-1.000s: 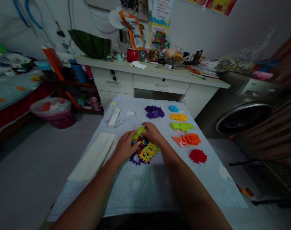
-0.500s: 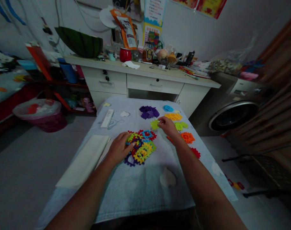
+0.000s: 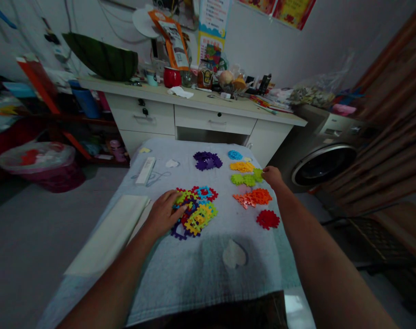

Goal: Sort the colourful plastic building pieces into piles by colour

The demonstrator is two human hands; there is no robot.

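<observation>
While the pile of interlocking pieces (image 3: 200,219) is touched by the spread left hand (image 3: 164,212), a lime-green piece (image 3: 258,174) is pinched by the right hand (image 3: 272,176) at the lime-green cluster (image 3: 242,179), beyond and right of the pile. Colour-sorting seems in hand; release is called for.

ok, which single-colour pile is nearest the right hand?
The light green pile, between the yellow pile and the orange pile. The right hand is right at its right-hand end; no other pile is as close.
</observation>
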